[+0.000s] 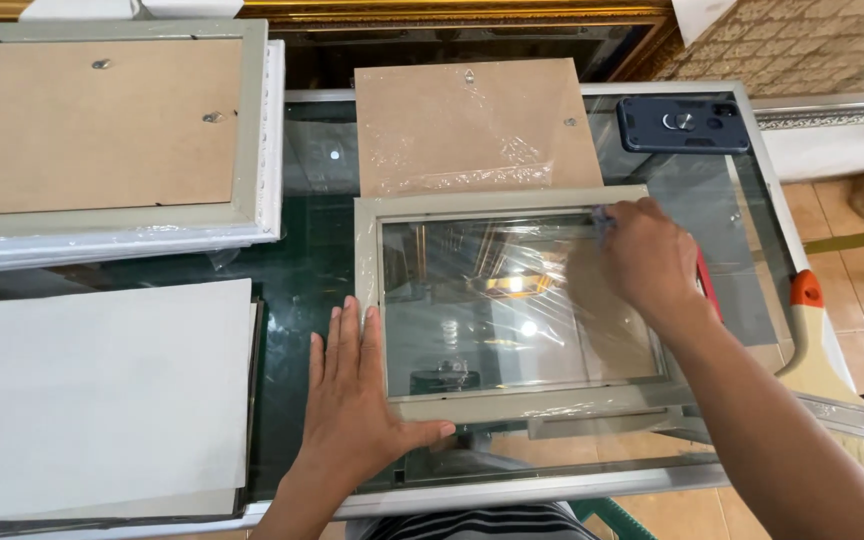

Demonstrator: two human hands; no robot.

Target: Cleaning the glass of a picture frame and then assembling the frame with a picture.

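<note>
The left hand [352, 390] lies flat and spread, palm down, on the lower left corner of a grey frame [370, 300]. Its thumb runs along the bottom rail, seemingly to pin the frame so it cannot slide. The right hand [647, 262] is curled over the upper right part of the glass [482, 300], knuckles up. A small bluish bit [603, 217] shows at its fingertips, perhaps a cloth or wad; what it is, and whether the fingers pinch it or only press it, I cannot tell.

The frame lies face down in the middle of a glass-topped bench [302, 270], its pane bare and catching reflections of lamps. Its backing board [472, 125], wrapped in clear film, lies just above it, touching the top rail, likely set aside to free the glass.

Outward: a second frame [252, 130] lies with its brown back up at the upper left, a white sheet [102, 390] on a dark board lies at the lower left, and a dark phone case [682, 122] sits at the far right corner. A brush [822, 360] with an orange collar lies at the right edge. Something red [707, 285] peeks from under the right wrist, mostly hidden. The second frame and the sheet are cut off on the left.
</note>
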